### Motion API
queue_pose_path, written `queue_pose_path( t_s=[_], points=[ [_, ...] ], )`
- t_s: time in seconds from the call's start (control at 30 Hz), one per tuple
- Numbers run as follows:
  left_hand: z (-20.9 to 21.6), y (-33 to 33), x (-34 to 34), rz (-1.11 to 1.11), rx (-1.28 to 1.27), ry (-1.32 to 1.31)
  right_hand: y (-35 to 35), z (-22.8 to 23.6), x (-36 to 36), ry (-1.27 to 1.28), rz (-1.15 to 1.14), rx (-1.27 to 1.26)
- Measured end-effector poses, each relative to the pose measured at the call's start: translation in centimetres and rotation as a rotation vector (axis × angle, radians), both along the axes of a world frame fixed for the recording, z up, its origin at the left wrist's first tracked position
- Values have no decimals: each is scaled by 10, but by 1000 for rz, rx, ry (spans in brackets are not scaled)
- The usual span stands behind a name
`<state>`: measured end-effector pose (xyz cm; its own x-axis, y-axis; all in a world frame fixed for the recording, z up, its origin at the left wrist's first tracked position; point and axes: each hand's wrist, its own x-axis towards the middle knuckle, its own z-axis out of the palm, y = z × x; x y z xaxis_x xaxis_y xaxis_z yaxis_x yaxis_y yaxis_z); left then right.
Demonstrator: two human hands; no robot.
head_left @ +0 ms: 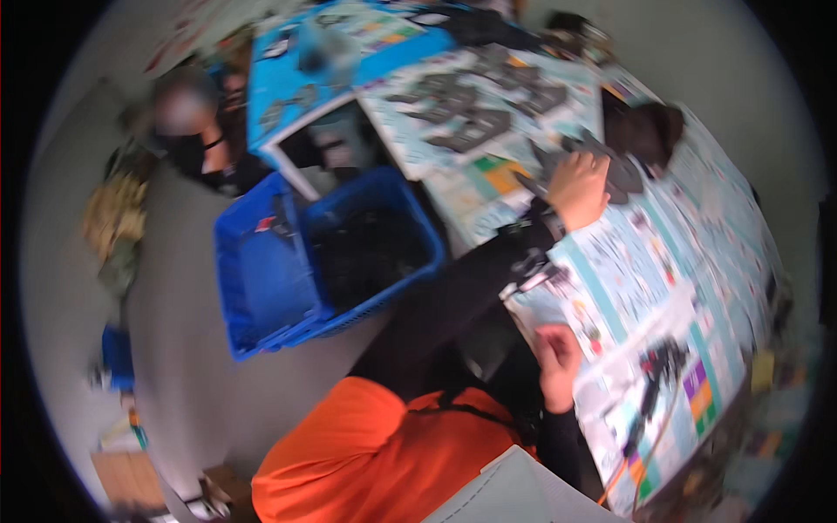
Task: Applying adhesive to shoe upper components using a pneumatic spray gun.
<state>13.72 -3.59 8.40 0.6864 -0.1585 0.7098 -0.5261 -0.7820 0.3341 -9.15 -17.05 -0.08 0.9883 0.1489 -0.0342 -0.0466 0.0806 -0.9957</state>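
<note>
Pale flap [516, 492], blue bins [268, 288], grey pieces [624, 177].

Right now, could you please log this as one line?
left hand: over grey part | right hand: near printed sheets | blue crate: dark contents

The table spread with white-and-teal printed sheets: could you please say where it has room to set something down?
Free: the printed sheets between the left hand and the black corded object, and toward the right edge below the dark brown item. Crowded: the far end, under flat dark grey pieces.
</note>
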Motion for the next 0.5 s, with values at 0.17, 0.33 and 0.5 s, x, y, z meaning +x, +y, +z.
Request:
queue_pose_path(
  t_s=[0.17,0.33,0.5],
  points=[
    [-25,56,82,420,330,476,6,5,-5,-74,-6,47],
    [-38,71,109,257,393,792,12,8,-2,-73,9,127],
    [-53,58,105,388,444,631,12,12,-2,-54,57,134]
  ],
)
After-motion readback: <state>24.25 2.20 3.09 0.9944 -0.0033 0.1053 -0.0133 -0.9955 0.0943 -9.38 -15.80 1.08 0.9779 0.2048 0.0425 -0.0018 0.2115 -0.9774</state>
